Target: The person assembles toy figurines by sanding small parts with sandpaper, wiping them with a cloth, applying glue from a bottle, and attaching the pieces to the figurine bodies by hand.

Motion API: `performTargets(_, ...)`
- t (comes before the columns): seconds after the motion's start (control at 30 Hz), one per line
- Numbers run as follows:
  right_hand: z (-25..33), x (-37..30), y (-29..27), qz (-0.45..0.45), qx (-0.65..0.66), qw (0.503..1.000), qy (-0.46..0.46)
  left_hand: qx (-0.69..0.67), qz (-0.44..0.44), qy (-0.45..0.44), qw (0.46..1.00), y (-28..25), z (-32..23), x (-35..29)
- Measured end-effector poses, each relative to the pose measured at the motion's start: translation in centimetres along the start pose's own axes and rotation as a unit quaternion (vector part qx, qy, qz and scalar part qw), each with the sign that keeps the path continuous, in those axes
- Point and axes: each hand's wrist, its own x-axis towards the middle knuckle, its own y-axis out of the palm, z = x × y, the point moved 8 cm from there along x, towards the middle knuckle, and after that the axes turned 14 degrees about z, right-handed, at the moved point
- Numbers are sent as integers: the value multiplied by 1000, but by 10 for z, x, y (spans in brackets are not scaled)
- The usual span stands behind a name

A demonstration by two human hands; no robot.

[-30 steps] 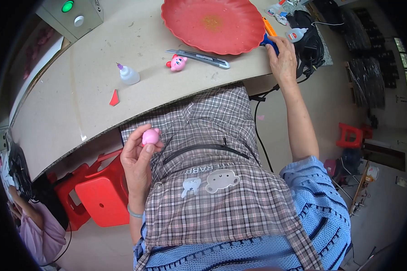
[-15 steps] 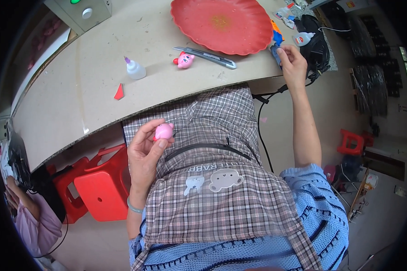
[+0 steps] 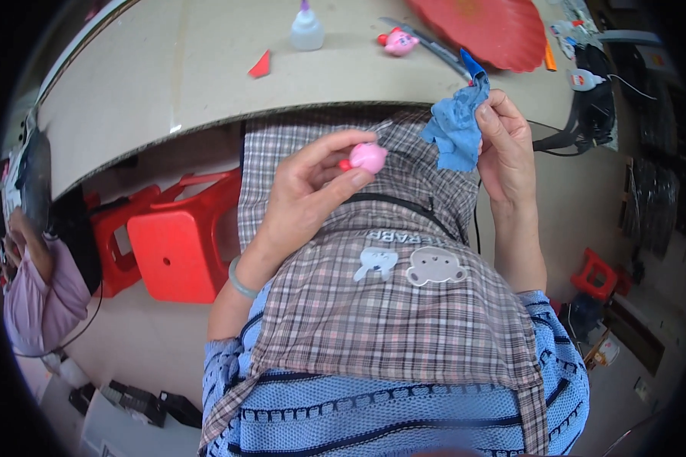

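Note:
Between the thumb and fingers of my left hand point(image 3: 305, 186) is a small round pink figurine point(image 3: 368, 158) with a red foot, held above my lap. My right hand point(image 3: 504, 145) pinches a crumpled blue cloth point(image 3: 457, 129), which hangs down close to the figurine without touching it. A darker blue pointed end sticks up from the top of the cloth. On the table beyond lies a second pink figurine point(image 3: 401, 43) with red feet, beside a grey utility knife point(image 3: 434, 49) partly hidden by the cloth.
The table point(image 3: 206, 91) carries a white squeeze bottle point(image 3: 307, 32), a red scrap point(image 3: 260, 65), a scalloped red tray point(image 3: 495, 30) and another small bottle point(image 3: 585, 79). Red stools point(image 3: 171, 255) stand at left, near another person's sleeve point(image 3: 49, 293).
My right hand has lifted the blue cloth off the table's right side and brought it over my lap. My left hand has moved up and right with the figurine. The view has shifted.

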Motion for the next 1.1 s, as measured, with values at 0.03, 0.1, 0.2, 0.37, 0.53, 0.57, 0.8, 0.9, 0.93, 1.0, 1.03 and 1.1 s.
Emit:
performTargets(0.03,-7,3,7,2,13,1000,12,2,8,2,1000,1,1,1)
performTargets(0.1,-11,6,25,1,20,1000,16,-1,23,9,1000,2,5,2)
performTargets(0.2,-20,7,33,16,54,998,23,5,17,21,1000,1,5,-2)
performTargets(0.37,-26,7,44,24,100,994,39,16,17,41,999,1,3,-1)
performTargets(0.53,-22,7,55,76,43,996,-9,15,18,33,999,0,5,0)
performTargets(0.57,-24,7,57,76,46,996,-7,19,17,29,999,-2,7,0)
performTargets(0.8,-13,0,76,119,-82,989,-36,54,-4,49,997,-5,10,1)
performTargets(0.9,-13,1,85,149,-196,966,-74,73,-12,58,996,-5,9,1)
performTargets(0.93,-10,0,94,178,-300,930,-114,118,-19,79,990,-6,4,0)
performTargets(1.0,-9,-2,99,172,-320,924,-122,163,-28,99,981,-5,-2,-2)
performTargets(1.03,-8,-4,101,166,-330,919,-136,204,-29,103,973,-4,-7,-3)
performTargets(1.1,-9,-5,103,161,-339,915,-150,245,-32,105,963,-4,-10,-4)
